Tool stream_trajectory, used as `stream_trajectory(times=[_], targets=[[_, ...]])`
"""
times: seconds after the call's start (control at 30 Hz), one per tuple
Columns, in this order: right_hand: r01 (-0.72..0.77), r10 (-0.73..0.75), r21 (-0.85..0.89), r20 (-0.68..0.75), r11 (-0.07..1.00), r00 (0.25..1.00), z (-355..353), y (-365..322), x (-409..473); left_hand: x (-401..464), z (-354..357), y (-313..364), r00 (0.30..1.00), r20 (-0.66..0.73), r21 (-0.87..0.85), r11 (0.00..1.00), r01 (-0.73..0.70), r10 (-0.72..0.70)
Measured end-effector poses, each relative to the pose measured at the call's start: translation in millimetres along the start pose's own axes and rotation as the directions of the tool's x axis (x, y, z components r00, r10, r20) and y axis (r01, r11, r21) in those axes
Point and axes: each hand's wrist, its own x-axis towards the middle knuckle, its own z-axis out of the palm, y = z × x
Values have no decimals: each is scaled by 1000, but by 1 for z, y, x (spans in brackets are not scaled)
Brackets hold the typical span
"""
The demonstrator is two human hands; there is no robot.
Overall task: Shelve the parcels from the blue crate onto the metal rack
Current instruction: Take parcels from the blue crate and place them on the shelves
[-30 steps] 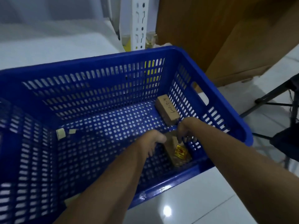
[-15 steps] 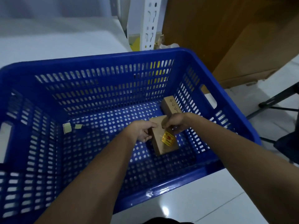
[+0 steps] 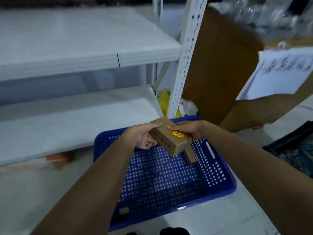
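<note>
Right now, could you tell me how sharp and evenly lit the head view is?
In the head view, the small brown cardboard parcel and both hands are fairly sharp; the white metal rack and the clutter at top right are motion-blurred; the rack upright bows with wide-angle distortion; the light is dim and bluish.

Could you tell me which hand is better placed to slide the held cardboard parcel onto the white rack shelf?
Left, probably. The left hand cups the brown cardboard parcel with the yellow sticker from the side facing the white metal rack shelf; the right hand only steadies its top, farther away.
</note>
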Motion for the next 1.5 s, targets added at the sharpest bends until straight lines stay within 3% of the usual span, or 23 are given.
stream_trajectory(times=[0.13, 0.4, 0.57, 0.67, 0.77, 0.9, 1.0, 1.07, 1.1, 1.17, 1.23, 1.27, 1.33, 1.4, 1.5], targets=[[76, -76, -35, -3, 997, 997, -10, -94, -112, -135, -6, 67, 994, -54, -39, 994, -102, 99], [249, -250, 23, 138, 968, 958, -28, -251, -330, -403, 16, 194, 972, -76, -171, 958, -231, 221], [316, -317, 11, 1, 949, 949, -31, -318, -438, -528, 37, 243, 937, -188, -4, 954, -299, 293], [400, -394, 39, -107, 916, 913, -27, -348, -479, -579, 48, 262, 895, -277, 189, 933, -306, 350], [451, -451, -28, -134, 892, 883, -15, -369, -506, -617, 61, 276, 826, -350, 388, 871, -302, 442], [561, -558, -41, -187, 827, 808, -1, -379, -519, -654, 78, 285, 698, -377, 505, 767, -395, 608], [674, -632, 172, -244, 718, 736, 3, -381, -518, -664, 72, 281, 591, -436, 357, 733, -579, 679], [737, -667, 343, -316, 583, 675, 7, -384, -516, -666, 57, 268, 562, -542, 172, 737, -654, 625], [753, -674, 407, -348, 517, 651, 11, -386, -514, -666, 48, 258, 589, -583, 87, 764, -640, 560], [763, -691, 471, -364, 442, 625, 23, -391, -509, -668, 29, 234, 733, -566, -119, 842, -525, 377], [757, -718, 483, -316, 441, 620, 42, -400, -504, -670, 11, 212, 876, -378, -396, 803, -446, 300], [745, -728, 490, -280, 453, 626, 53, -404, -501, -673, 2, 203, 893, -299, -498, 744, -446, 336], [706, -729, 508, -201, 493, 654, 75, -414, -496, -682, -18, 189, 860, -292, -572, 644, -508, 419], [654, -711, 502, -105, 565, 695, 98, -422, -494, -694, -46, 176, 810, -382, -545, 599, -586, 444], [582, -649, 471, -25, 663, 760, 137, -438, -494, -714, -94, 150, 745, -483, -412, 631, -657, 460]])
